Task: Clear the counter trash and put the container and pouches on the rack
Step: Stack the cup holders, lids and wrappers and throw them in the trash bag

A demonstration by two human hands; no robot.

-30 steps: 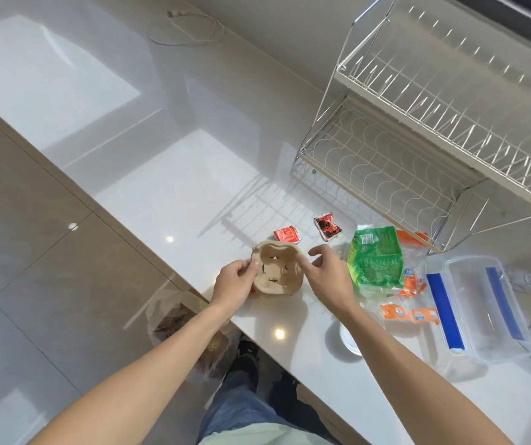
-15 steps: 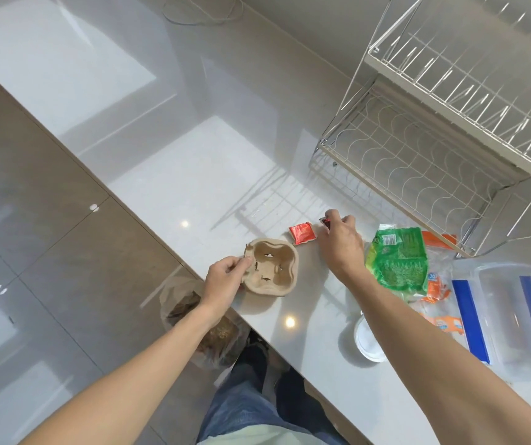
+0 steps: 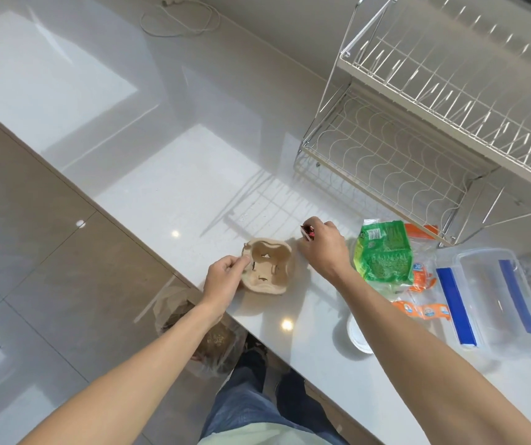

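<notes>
While the left hand [image 3: 224, 279] pinches the rim of a brown pulp cup carrier [image 3: 267, 268] at centre frame, the right hand [image 3: 320, 247] closes its fingers on a small red wrapper [image 3: 306, 232] on the white surface [image 3: 174, 187]. The trash-clearing step seems underway; next, both likely go into the plastic bag [image 3: 208, 342] below the edge. Right of centre lie a green pouch [image 3: 384, 253], orange pouches [image 3: 421, 309] and a clear container [image 3: 495, 297]; the wire rack [image 3: 402, 139] stands upper right. The wrapper is mostly hidden, and the bag's contents are unclear.
</notes>
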